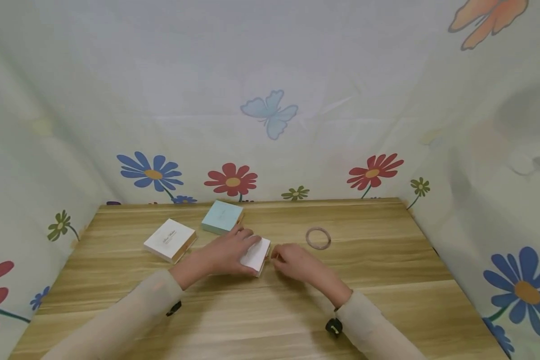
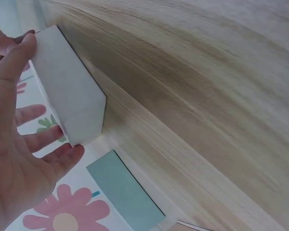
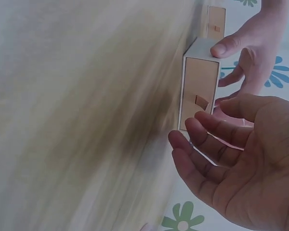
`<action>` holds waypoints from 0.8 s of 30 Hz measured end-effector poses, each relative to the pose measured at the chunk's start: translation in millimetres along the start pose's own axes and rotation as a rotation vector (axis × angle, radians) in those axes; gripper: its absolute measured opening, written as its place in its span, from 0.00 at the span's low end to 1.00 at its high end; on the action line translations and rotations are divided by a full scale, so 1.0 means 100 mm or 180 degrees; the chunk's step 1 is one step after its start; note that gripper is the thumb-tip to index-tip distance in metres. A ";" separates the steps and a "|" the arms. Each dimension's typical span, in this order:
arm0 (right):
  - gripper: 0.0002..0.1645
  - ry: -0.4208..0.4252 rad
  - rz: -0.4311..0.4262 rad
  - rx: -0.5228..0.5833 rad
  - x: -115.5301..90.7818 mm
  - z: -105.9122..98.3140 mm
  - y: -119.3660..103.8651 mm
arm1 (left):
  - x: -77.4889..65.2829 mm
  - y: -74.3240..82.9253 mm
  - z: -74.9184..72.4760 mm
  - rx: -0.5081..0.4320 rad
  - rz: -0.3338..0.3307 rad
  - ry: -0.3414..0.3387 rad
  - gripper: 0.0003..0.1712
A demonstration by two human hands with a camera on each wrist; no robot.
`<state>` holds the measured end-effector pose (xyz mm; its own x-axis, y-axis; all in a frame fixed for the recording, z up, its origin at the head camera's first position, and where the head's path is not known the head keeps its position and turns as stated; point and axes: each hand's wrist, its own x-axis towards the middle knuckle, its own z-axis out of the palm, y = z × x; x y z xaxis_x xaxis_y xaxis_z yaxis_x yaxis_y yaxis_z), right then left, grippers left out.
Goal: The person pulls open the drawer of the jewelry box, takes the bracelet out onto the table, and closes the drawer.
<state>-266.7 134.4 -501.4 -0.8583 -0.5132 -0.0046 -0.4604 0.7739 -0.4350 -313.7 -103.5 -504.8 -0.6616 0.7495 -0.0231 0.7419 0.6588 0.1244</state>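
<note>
My left hand [image 1: 227, 252] grips a small white drawer box [image 1: 255, 256], thumb on its near side and fingers spread over the top and far side. In the left wrist view, the box [image 2: 70, 86] shows its plain white sides. The right wrist view shows its tan drawer front with a small pull tab [image 3: 201, 102]. Beside that front is my right hand [image 1: 297, 262], fingers loosely bent. Its forefinger and thumb are close to the tab but do not visibly pinch it. A pinkish bracelet [image 1: 318, 238] lies on the table to the right.
A pale blue box [image 1: 222, 217] stands behind the left hand, and another white box [image 1: 170, 240] is to its left. All rest on a wood-grain table [image 1: 369, 295]. A white curtain [image 1: 198, 90] printed with flowers and butterflies surrounds the table's back and sides.
</note>
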 end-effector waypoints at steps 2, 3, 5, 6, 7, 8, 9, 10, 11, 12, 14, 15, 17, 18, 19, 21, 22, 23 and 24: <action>0.08 0.0004 0.0057 0.0027 0.03 -0.02 0.00 | 0.01 0.02 0.00 -0.0001 -0.0070 -0.0033 0.56; 0.08 -0.0004 0.0089 0.0050 0.04 -0.03 0.00 | 0.01 0.03 0.00 -0.0006 -0.0102 -0.0031 0.56; 0.08 -0.0035 0.0157 0.0068 0.06 -0.05 -0.01 | 0.02 0.05 -0.01 0.0024 -0.0170 -0.0046 0.56; 0.09 -0.0060 0.0187 0.0065 0.07 -0.05 0.00 | 0.03 0.06 -0.02 0.0029 -0.0185 -0.0041 0.57; 0.09 -0.0084 0.0211 0.0055 0.07 -0.06 0.00 | 0.05 0.08 -0.03 0.0023 -0.0203 -0.0043 0.57; 0.09 -0.0117 0.0237 0.0061 0.07 -0.07 0.00 | 0.06 0.10 -0.04 0.0026 -0.0215 -0.0046 0.57; 0.09 -0.0148 0.0253 0.0060 0.08 -0.07 0.00 | 0.07 0.12 -0.05 0.0032 -0.0214 -0.0045 0.57; 0.09 -0.0176 0.0267 0.0057 0.08 -0.07 0.00 | 0.09 0.14 -0.06 0.0049 -0.0205 -0.0049 0.57; 0.09 -0.0197 0.0280 0.0057 0.08 -0.07 0.00 | 0.10 0.15 -0.07 0.0061 -0.0187 -0.0042 0.57; 0.09 -0.0212 0.0279 0.0052 0.09 -0.07 0.01 | 0.11 0.16 -0.08 0.0059 -0.0180 -0.0037 0.56; 0.09 -0.0234 0.0268 0.0038 0.10 -0.07 0.01 | 0.12 0.17 -0.08 0.0056 -0.0188 -0.0035 0.56; 0.08 -0.0237 0.0252 0.0036 0.11 -0.06 0.01 | 0.12 0.16 -0.09 0.0046 -0.0185 -0.0028 0.55; 0.08 -0.0267 0.0246 0.0022 0.14 -0.06 0.02 | 0.12 0.15 -0.09 0.0016 -0.0198 -0.0029 0.55; 0.08 -0.0287 0.0242 0.0022 0.14 -0.06 0.01 | 0.12 0.14 -0.08 0.0002 -0.0216 -0.0039 0.55; 0.08 -0.0308 0.0248 0.0022 0.15 -0.07 0.01 | 0.11 0.14 -0.08 -0.0016 -0.0220 -0.0039 0.55; 0.09 -0.0342 0.0265 0.0045 0.17 -0.06 0.00 | 0.11 0.13 -0.08 -0.0030 -0.0223 -0.0035 0.55; 0.09 -0.0364 0.0287 0.0037 0.18 -0.06 0.00 | 0.11 0.13 -0.08 -0.0036 -0.0224 -0.0033 0.55; 0.10 -0.0378 0.0289 0.0046 0.18 -0.06 0.00 | 0.11 0.13 -0.08 -0.0047 -0.0225 -0.0028 0.55; 0.10 -0.0391 0.0295 0.0039 0.19 -0.06 -0.01 | 0.11 0.13 -0.08 -0.0064 -0.0221 -0.0024 0.55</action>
<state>-284.0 126.3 -495.7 -0.8623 -0.4820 -0.1552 -0.3771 0.8158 -0.4385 -312.3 -87.7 -495.3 -0.7106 0.7025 -0.0399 0.6919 0.7079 0.1422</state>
